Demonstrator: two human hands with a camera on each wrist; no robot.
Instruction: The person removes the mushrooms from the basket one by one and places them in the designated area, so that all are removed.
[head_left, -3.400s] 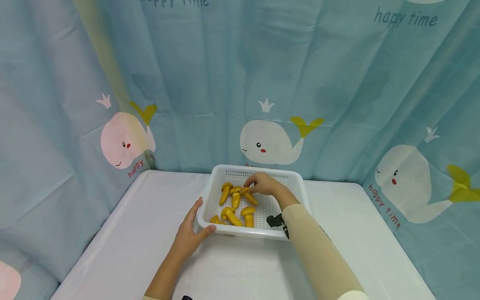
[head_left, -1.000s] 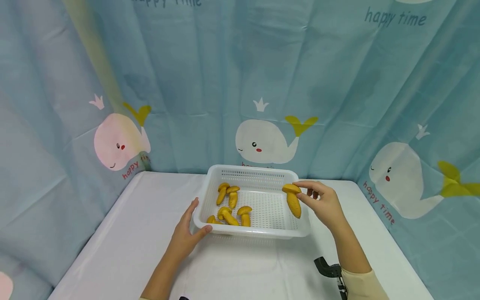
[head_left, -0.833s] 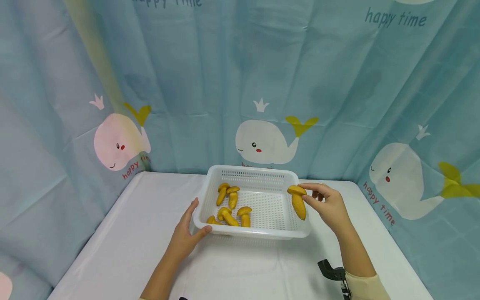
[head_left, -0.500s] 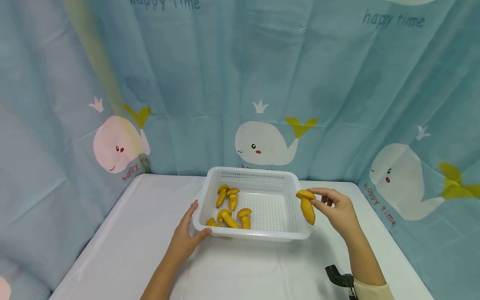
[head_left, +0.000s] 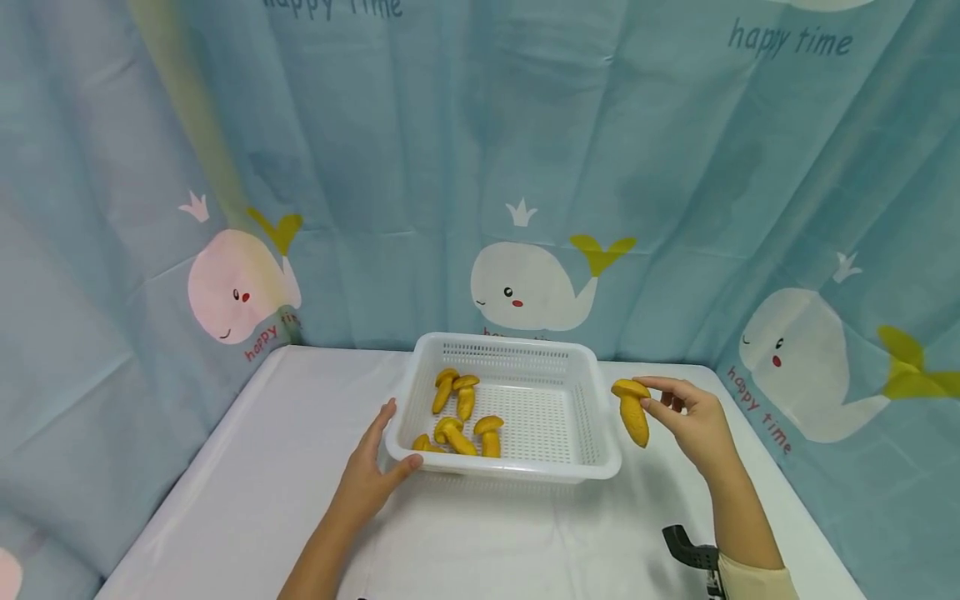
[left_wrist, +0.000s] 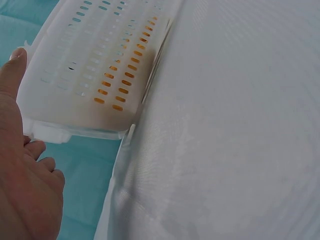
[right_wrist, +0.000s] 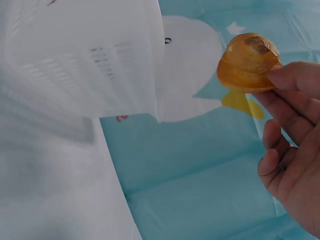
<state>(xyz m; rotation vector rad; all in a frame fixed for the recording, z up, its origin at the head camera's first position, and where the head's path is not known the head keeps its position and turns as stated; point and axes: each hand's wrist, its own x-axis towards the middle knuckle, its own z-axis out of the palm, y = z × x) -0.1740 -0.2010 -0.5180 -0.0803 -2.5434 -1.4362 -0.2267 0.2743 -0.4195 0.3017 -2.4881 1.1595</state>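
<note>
A white plastic basket (head_left: 558, 477) stands on the table with several yellow toy-like mushrooms (head_left: 466, 398) in its left half. At its front-left corner, my left hand (head_left: 367, 479) holds it, thumb on the front rim and fingers along the left side. The left wrist view shows that thumb (left_wrist: 12, 72) against the rim and the other fingers partly hidden. Off the basket's right side, my right hand (head_left: 693, 425) pinches one yellow mushroom (head_left: 634, 421) by its cap between thumb and fingers, stem pointing down. The right wrist view shows this mushroom (right_wrist: 247, 65) end-on.
A white cloth covers the table (head_left: 487, 542). Blue curtains (head_left: 420, 167) with printed whales hang behind it and along both sides. A black wrist mount (head_left: 688, 550) sits by my right sleeve (head_left: 757, 579).
My right hand has lifted a mushroom from among the others and carried it rightward, past the basket's right rim. My left hand stays at the front-left corner.
</note>
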